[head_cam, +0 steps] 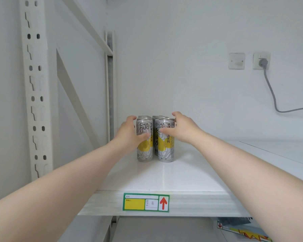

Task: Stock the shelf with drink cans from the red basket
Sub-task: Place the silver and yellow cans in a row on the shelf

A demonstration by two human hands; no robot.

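Note:
Silver and yellow drink cans stand upright in two rows on the white shelf (182, 172), toward its back left. My left hand (129, 135) wraps the front left can (145, 152), thumb across its label. My right hand (184, 130) grips the front right can (165, 151), fingers over its far side and thumb on the front. More cans stand behind these two, mostly hidden. The red basket is not in view.
A green and yellow price label (146, 202) with a red arrow is stuck on the shelf's front edge. A white perforated upright (36, 95) and diagonal braces stand at the left. On the back wall are a socket with a grey plug (261, 62) and cable.

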